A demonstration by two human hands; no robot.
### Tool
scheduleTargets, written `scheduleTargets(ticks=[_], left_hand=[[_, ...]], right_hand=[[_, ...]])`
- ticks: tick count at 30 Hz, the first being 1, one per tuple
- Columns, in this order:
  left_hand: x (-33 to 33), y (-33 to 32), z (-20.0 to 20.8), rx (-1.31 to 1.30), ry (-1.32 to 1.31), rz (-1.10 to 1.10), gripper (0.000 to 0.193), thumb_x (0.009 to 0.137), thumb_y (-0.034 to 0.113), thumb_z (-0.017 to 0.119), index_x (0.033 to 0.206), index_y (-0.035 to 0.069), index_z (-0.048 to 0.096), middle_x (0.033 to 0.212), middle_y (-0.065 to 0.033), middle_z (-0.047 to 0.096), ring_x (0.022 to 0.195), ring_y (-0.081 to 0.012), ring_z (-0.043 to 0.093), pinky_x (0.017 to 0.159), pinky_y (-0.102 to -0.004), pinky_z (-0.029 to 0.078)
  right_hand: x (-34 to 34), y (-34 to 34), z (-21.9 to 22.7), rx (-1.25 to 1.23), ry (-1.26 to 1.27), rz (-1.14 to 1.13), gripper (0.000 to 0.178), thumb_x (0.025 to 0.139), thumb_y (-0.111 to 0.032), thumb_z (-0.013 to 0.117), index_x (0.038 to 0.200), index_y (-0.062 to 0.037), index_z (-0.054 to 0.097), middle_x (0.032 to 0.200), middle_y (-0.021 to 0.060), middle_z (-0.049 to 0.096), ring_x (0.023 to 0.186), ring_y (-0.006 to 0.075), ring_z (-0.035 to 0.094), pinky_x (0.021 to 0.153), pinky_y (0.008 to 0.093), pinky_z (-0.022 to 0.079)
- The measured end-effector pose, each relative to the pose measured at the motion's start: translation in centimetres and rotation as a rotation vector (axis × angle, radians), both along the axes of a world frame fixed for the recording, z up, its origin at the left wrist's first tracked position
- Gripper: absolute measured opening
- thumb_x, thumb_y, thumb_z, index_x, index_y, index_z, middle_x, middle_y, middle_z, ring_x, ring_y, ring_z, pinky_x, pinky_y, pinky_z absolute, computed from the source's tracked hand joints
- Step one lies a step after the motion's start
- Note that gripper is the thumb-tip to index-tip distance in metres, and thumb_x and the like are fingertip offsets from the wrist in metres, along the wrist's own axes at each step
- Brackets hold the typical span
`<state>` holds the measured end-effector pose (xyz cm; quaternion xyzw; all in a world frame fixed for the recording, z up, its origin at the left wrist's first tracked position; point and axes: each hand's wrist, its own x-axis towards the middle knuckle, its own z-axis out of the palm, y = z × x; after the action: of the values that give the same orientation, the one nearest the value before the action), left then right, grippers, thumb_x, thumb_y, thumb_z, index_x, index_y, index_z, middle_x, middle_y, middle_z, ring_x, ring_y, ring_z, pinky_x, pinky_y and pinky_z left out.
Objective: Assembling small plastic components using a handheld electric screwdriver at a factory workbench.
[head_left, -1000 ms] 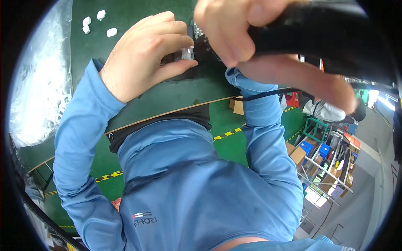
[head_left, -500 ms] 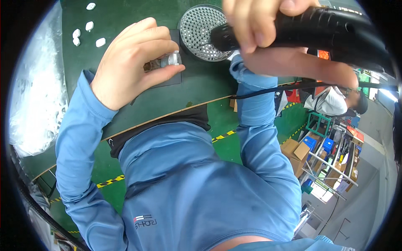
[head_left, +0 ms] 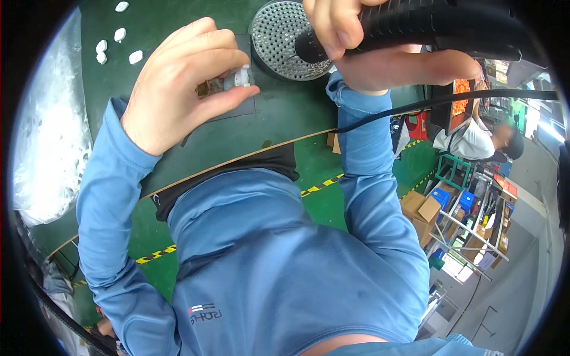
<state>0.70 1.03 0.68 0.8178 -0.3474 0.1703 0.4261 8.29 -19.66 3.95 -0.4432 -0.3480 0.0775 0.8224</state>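
Note:
My right hand [head_left: 380, 56] is closed around a black powered screwdriver [head_left: 415, 26], held nearly level. Its narrow nose points left, and a thin bit reaches over a round grey dish [head_left: 276, 26] full of small holes. Some shiny screws [head_left: 309, 71] show near the dish's lower edge. To the left of the dish, my left hand [head_left: 184, 83] pinches a small whitish, partly see-through plastic piece [head_left: 237, 78] between thumb and fingers. Most of that piece is hidden by the fingers. A flat dark pad [head_left: 240, 108] lies on the table beneath this hand.
Several small white plastic parts [head_left: 120, 34] lie at the far left of the green table [head_left: 196, 163]. A clear plastic bag [head_left: 47, 148] of white parts covers its left side. A black cable [head_left: 427, 108] crosses my right sleeve. Another person [head_left: 475, 139] is at the right, near shelving with boxes.
The table and dish have shifted slightly up and left in the picture, and both hands with them. The screwdriver stays over the dish, and the left hand keeps its pinch on the plastic piece.

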Motion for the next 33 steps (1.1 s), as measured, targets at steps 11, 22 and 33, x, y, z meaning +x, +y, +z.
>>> scheduleTargets(ticks=[11, 22, 33], left_hand=[[0.0, 0.1, -0.2, -0.002, -0.026, -0.004, 0.029, 0.066, 0.003, 0.082, 0.090, -0.001, 0.066, 0.078, -0.0067, 0.053, 0.072, -0.0230, 0.047, 0.064, -0.0340, 0.040], [-0.4, 0.3, -1.0, 0.010, -0.006, 0.051, 0.024, 0.073, 0.016, 0.081, 0.088, 0.002, 0.067, 0.081, -0.0063, 0.057, 0.080, -0.0266, 0.053, 0.074, -0.0379, 0.046], [0.1, -0.4, -1.4, -0.046, -0.046, 0.048, 0.021, 0.076, 0.018, 0.079, 0.083, 0.002, 0.067, 0.080, -0.0058, 0.058, 0.083, -0.0264, 0.055, 0.077, -0.0393, 0.047]], right_hand=[[-0.1, 0.0, 1.9, -0.186, -0.176, -0.023, 0.096, 0.074, -0.093, 0.051, 0.107, -0.0023, 0.052, 0.065, 0.0041, 0.056, 0.048, 0.0140, 0.052, 0.051, 0.0261, 0.040], [-1.8, 3.8, 5.6, -0.115, -0.266, 0.280, 0.070, 0.087, -0.068, 0.050, 0.114, -0.0035, 0.051, 0.074, 0.0058, 0.060, 0.056, 0.0157, 0.056, 0.067, 0.0294, 0.041], [-0.1, 3.8, 7.3, -0.304, -0.168, 0.446, 0.044, 0.086, -0.038, 0.062, 0.108, -0.0022, 0.051, 0.076, 0.0089, 0.061, 0.064, 0.0182, 0.058, 0.072, 0.0305, 0.043]])
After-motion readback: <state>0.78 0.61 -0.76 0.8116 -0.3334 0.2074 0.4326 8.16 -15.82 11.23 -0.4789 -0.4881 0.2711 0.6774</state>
